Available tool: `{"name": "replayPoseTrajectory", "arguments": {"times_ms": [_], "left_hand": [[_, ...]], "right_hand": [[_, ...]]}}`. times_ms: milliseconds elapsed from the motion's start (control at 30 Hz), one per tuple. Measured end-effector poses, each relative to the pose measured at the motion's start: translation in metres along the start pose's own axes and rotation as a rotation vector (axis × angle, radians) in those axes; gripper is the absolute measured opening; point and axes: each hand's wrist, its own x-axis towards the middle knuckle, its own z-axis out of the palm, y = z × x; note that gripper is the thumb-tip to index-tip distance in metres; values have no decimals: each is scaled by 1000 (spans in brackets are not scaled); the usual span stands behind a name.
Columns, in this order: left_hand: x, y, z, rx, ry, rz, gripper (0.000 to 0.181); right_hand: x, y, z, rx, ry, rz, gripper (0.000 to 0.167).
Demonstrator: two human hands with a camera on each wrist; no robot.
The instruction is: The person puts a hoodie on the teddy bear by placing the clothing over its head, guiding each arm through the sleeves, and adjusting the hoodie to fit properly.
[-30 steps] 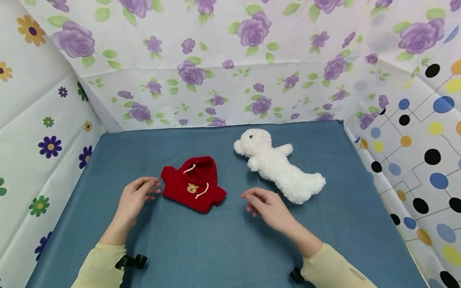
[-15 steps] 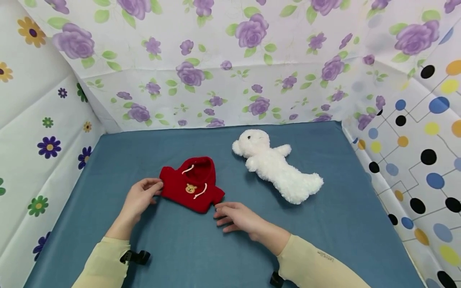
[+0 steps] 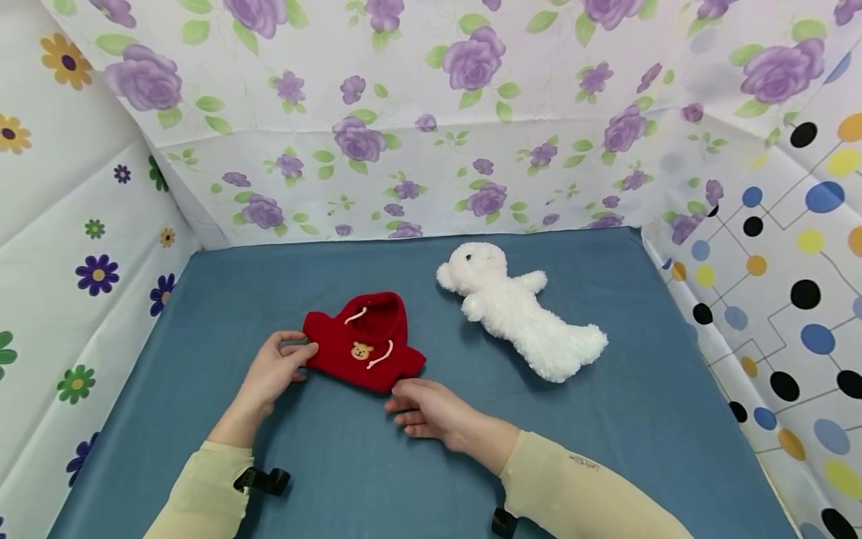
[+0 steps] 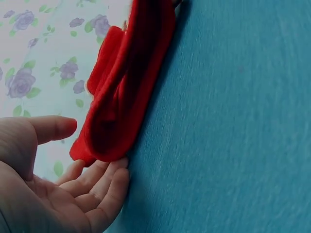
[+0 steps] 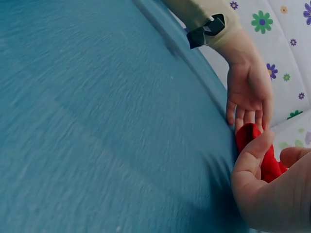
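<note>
A small red hoodie [image 3: 350,352] with white drawstrings and a bear patch lies on the blue cloth. At its left lower edge is my left hand [image 3: 271,370], fingertips touching it. In the left wrist view the thumb [image 4: 56,127] stands apart from the red fabric [image 4: 121,97] while the other fingers meet its lower edge. My right hand [image 3: 438,415] is at the hoodie's bottom right corner, fingers spread and relaxed; part of the red fabric [image 5: 273,167] shows beyond it in the right wrist view. Whether it touches the fabric is hard to see.
A white plush animal [image 3: 518,311] lies on its back to the upper right of the hoodie. Blue cloth [image 3: 377,479] covers the table. Patterned sheets stand at the back [image 3: 404,75], left [image 3: 40,299] and right [image 3: 774,299].
My right hand has moved left and down to the hoodie's lower right corner. My left hand has come right onto its left edge. The plush has stayed put.
</note>
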Motion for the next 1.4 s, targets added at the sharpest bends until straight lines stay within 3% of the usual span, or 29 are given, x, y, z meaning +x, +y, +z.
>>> {"name": "replayPoseTrajectory", "arguments": {"times_ms": [133,433,767,933,1100,1400], "left_hand": [[0,-1,5,-87,13,-11,63],[-2,0,10,-292,24,-52,67],[-6,0,14,-479,21,-143,83],[-8,-3,13,-511,5,-168,88],[-7,-2,14,-512,-28,-153,81],[-8,-3,15,-492,-88,-139,77]], "right_hand": [[2,-4,6,17,34,2,33],[8,-10,10,44,80,37,57],[11,-11,7,39,129,24,42],[14,-14,3,23,126,28,51],[17,-15,-2,-32,131,5,64],[22,-20,-8,7,164,-46,64]]}}
